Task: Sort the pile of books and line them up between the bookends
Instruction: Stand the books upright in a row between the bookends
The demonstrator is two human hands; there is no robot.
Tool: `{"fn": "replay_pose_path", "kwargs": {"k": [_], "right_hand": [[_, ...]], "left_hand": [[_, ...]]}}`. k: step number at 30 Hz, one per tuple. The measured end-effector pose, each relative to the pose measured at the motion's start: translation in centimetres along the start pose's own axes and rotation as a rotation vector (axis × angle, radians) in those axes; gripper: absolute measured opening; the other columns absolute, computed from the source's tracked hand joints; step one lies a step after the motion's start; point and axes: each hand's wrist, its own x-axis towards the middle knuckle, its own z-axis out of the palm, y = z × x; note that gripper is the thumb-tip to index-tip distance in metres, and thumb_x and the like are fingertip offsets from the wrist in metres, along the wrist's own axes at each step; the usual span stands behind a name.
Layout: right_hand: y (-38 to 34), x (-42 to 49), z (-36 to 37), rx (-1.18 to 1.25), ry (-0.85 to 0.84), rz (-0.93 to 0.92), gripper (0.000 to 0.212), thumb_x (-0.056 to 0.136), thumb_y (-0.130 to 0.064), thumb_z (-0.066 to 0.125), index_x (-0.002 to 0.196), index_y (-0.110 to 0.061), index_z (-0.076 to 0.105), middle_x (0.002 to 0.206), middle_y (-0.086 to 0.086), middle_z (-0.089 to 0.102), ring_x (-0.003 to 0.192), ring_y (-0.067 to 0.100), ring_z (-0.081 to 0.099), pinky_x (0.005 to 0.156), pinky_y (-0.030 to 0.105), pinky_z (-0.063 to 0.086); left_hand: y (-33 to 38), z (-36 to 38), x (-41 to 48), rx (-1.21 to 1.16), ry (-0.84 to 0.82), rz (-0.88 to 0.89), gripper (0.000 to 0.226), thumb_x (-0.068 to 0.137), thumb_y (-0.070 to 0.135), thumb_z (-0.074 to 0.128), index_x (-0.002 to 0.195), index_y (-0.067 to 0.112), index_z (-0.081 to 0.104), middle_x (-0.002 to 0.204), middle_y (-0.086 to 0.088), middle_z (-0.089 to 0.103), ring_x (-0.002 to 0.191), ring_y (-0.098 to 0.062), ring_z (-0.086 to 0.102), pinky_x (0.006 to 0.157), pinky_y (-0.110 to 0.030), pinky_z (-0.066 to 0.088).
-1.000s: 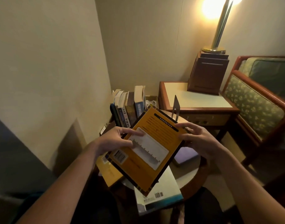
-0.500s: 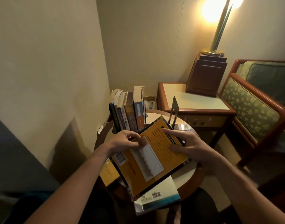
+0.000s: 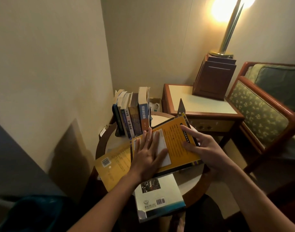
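Beige walls (image 3: 60,64) meet in a corner behind a small round tabletop (image 3: 192,179), lit warmly by a lamp (image 3: 229,30) on the side table (image 3: 202,104). We start at the left hand (image 3: 149,154). It lies flat with the fingers straight and close together, pressing down on the cover of the yellow book (image 3: 176,141); it grasps nothing. The right hand (image 3: 206,148) is spread wide, with forefinger and thumb laid on the right part of the same cover and the other fingers near its edge. We see no real grip there, only touch.

This yellow book lies flat and askew on top of the pile, partly over a second yellow book (image 3: 113,166) with a barcode. Nearer to us, a white book (image 3: 158,196) hangs over the rim of the tabletop. Behind the pile a row of books (image 3: 133,118) stands upright. To its right, with an open gap between, stands the metal bookend (image 3: 181,107). The bookend at the left of the row is mostly hidden from us.

We judge that the sorting is partly done and that the top yellow book is the one in hand. The next move calls for a firm hold on its edges. Then it must be turned upright, spine toward us, and set into the gap close against the row, without knocking the last standing book.
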Motion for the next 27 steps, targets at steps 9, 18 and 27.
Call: {"fn": "replay_pose_path", "kwargs": {"k": [9, 18, 27], "right_hand": [[-3.0, 2.5, -2.4, -0.344, 0.236, -0.116, 0.059, 0.097, -0.010, 0.062, 0.148, -0.032, 0.042, 0.116, -0.006, 0.065, 0.100, 0.012, 0.071, 0.081, 0.029, 0.061], [-2.8, 9.8, -0.6, -0.845, 0.457, -0.224, 0.053, 0.099, -0.019, 0.060, 0.150, -0.025, 0.044, 0.135, 0.011, 0.063, 0.102, 0.032, 0.071, 0.070, 0.039, 0.061], [-2.1, 18.0, 3.7, -0.907, 0.411, -0.143, 0.062, 0.091, -0.002, 0.052, 0.149, -0.023, 0.047, 0.128, 0.015, 0.068, 0.090, 0.033, 0.068, 0.066, 0.034, 0.051]], "left_hand": [[-7.9, 0.9, 0.5, 0.060, -0.159, -0.346, 0.111, 0.064, 0.096, -0.012, 0.156, 0.034, -0.012, 0.165, 0.004, -0.015, 0.152, -0.028, -0.014, 0.122, -0.056, -0.009], [-13.5, 0.7, 0.9, 0.215, -0.494, -0.598, 0.106, 0.076, 0.092, 0.021, 0.156, 0.035, -0.018, 0.166, -0.004, -0.018, 0.149, -0.043, -0.019, 0.116, -0.064, -0.016], [-14.8, 1.7, 0.4, 0.337, -0.413, -0.473, 0.108, 0.065, 0.093, -0.002, 0.155, 0.036, -0.021, 0.163, 0.000, -0.027, 0.147, -0.038, -0.028, 0.116, -0.062, -0.017]]}}
